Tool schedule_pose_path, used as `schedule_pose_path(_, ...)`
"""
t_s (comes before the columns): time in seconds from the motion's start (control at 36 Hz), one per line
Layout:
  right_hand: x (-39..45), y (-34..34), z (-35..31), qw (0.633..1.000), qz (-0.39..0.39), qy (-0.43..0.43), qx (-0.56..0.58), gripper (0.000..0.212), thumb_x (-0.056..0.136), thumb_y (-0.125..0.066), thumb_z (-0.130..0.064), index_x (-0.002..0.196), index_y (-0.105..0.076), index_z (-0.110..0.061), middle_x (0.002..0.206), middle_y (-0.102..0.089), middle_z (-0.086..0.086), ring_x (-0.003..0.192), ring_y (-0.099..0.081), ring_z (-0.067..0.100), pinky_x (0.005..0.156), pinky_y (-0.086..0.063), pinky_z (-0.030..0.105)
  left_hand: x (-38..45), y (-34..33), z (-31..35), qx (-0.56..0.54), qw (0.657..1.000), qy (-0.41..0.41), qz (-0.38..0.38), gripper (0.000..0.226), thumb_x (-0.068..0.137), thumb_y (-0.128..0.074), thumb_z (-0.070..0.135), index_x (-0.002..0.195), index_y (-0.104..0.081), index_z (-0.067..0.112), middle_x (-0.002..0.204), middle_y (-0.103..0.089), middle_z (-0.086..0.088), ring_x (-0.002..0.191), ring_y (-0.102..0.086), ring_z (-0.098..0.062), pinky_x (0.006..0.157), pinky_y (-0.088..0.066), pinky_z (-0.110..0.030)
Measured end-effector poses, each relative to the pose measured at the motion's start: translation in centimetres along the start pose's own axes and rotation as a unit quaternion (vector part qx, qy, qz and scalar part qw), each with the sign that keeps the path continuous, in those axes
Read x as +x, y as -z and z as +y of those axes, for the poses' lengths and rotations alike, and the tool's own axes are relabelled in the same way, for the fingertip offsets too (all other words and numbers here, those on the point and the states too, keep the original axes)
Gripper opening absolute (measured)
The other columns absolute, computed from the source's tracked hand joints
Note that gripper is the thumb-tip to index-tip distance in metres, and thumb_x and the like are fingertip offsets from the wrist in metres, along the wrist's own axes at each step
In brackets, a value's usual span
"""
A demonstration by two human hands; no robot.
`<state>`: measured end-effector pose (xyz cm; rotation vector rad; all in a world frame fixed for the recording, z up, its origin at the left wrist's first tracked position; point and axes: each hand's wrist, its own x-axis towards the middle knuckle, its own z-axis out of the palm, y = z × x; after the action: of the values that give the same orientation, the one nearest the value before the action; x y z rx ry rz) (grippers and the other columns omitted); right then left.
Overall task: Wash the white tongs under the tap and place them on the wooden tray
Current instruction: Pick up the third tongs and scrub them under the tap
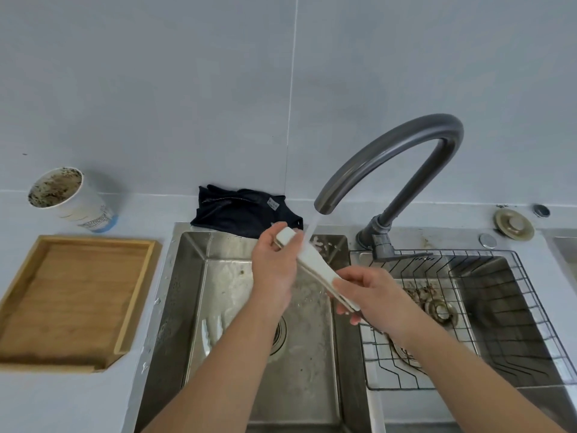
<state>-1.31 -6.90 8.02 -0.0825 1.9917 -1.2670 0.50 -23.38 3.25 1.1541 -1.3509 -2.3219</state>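
Both of my hands hold the white tongs [315,264] slantwise over the left basin of the steel sink [178,307]. My left hand [274,270] grips their upper end and my right hand [371,295] grips their lower end. Water runs from the spout of the dark grey tap [402,151] onto the upper part of the tongs. The wooden tray [25,354] lies on the counter to the left of the sink, with nothing on it.
A dirty white paper cup [71,198] stands behind the tray. A dark cloth [240,210] lies at the sink's back edge. A black wire rack [487,317] sits in the right basin. Round metal fittings [513,226] sit on the counter at the back right.
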Motion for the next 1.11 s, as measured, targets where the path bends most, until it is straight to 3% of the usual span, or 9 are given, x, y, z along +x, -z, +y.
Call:
schedule_pose_path(0.14,-0.5,0.9,0.3,1.000,0.013,-0.008,0.018,0.016,0.099,-0.059,-0.016,0.098,-0.075,-0.012,0.072,-0.072,0.000,0.061,-0.067,0.010,0.052,-0.051,0.024,-0.1,-0.4,0.7,-0.038,0.998,0.035,-0.022,0.014,0.100,-0.058,0.015,0.105,-0.070,0.018,0.109,-0.072,-0.015,0.102,-0.065,-0.030,0.096,-0.054,-0.046)
schedule_pose_path(0.28,-0.2,0.7,-0.3,1.000,0.014,0.005,0.017,0.021,0.101,-0.057,-0.022,0.096,-0.076,-0.016,0.079,-0.073,0.003,0.065,-0.068,0.010,0.056,-0.052,0.024,-0.8,-0.5,0.3,-0.093,0.991,0.064,-0.074,0.032,0.106,-0.046,0.028,0.136,-0.056,0.023,0.113,-0.066,-0.012,0.094,-0.065,-0.026,0.078,-0.058,-0.040)
schedule_pose_path(0.39,0.2,0.0,-0.7,0.999,0.001,0.010,0.038,0.022,0.101,-0.056,-0.026,0.098,-0.076,-0.021,0.095,-0.075,0.012,0.075,-0.070,0.017,0.065,-0.056,0.032,-1.7,-0.2,-0.3,-0.097,0.991,0.028,-0.092,0.050,0.097,-0.050,-0.005,0.138,-0.054,0.023,0.111,-0.066,-0.014,0.089,-0.065,-0.023,0.063,-0.056,-0.029)
schedule_pose_path(0.47,0.8,-1.0,-1.1,0.999,-0.007,0.006,0.044,0.030,0.095,-0.060,-0.044,0.092,-0.079,-0.021,0.085,-0.075,0.013,0.073,-0.067,0.024,0.070,-0.049,0.043,-2.6,-0.4,-0.7,-0.073,0.994,0.010,-0.085,0.068,0.088,-0.054,-0.017,0.141,-0.050,0.026,0.107,-0.069,-0.014,0.083,-0.069,-0.020,0.060,-0.055,-0.027)
schedule_pose_path(0.61,1.7,-2.2,-2.0,0.997,-0.015,-0.021,0.067,0.055,0.075,-0.058,-0.068,0.092,-0.078,-0.019,0.083,-0.074,0.012,0.075,-0.065,0.029,0.073,-0.042,0.046,-2.9,-0.4,-1.1,-0.049,0.995,0.006,-0.086,0.054,0.089,-0.052,-0.014,0.134,-0.053,0.016,0.089,-0.067,-0.012,0.063,-0.061,-0.020,0.044,-0.046,-0.028)
schedule_pose_path(0.78,1.6,-2.8,-2.3,0.984,-0.029,-0.066,0.165,0.043,0.102,-0.047,-0.047,0.107,-0.071,-0.011,0.073,-0.062,0.004,0.051,-0.048,0.013,0.042,-0.033,0.026,-2.7,0.0,-1.4,-0.001,0.997,-0.004,-0.074,0.046,0.093,-0.048,-0.008,0.129,-0.058,0.019,0.088,-0.070,-0.011,0.073,-0.066,-0.022,0.061,-0.054,-0.032)
schedule_pose_path(0.92,0.8,-3.5,-1.4,0.986,-0.010,-0.065,0.153,0.047,0.102,-0.044,-0.050,0.102,-0.068,-0.010,0.062,-0.052,0.001,0.045,-0.040,0.010,0.039,-0.025,0.024,-1.8,0.2,-0.7,0.077,0.997,-0.022,-0.010,0.023,0.096,-0.051,0.005,0.114,-0.062,0.015,0.086,-0.071,-0.004,0.062,-0.068,-0.007,0.051,-0.050,-0.022)
schedule_pose_path(1.03,0.4,-3.6,-1.3,0.988,0.006,-0.051,0.145,0.050,0.103,-0.042,-0.049,0.100,-0.064,-0.005,0.063,-0.050,0.005,0.044,-0.040,0.011,0.037,-0.028,0.023,-0.8,-0.4,-1.0,0.145,0.989,-0.028,0.026,0.023,0.093,-0.049,0.010,0.109,-0.061,0.021,0.097,-0.071,-0.006,0.087,-0.071,-0.022,0.074,-0.061,-0.040)
schedule_pose_path(1.11,0.6,-3.8,-1.5,0.991,0.037,-0.037,0.126,0.046,0.102,-0.041,-0.050,0.091,-0.060,-0.009,0.056,-0.045,0.002,0.045,-0.039,0.013,0.039,-0.029,0.024,-1.0,-1.3,-1.9,0.174,0.984,-0.047,0.003,0.035,0.096,-0.051,0.016,0.128,-0.051,0.030,0.105,-0.069,-0.001,0.093,-0.070,-0.019,0.081,-0.061,-0.042)
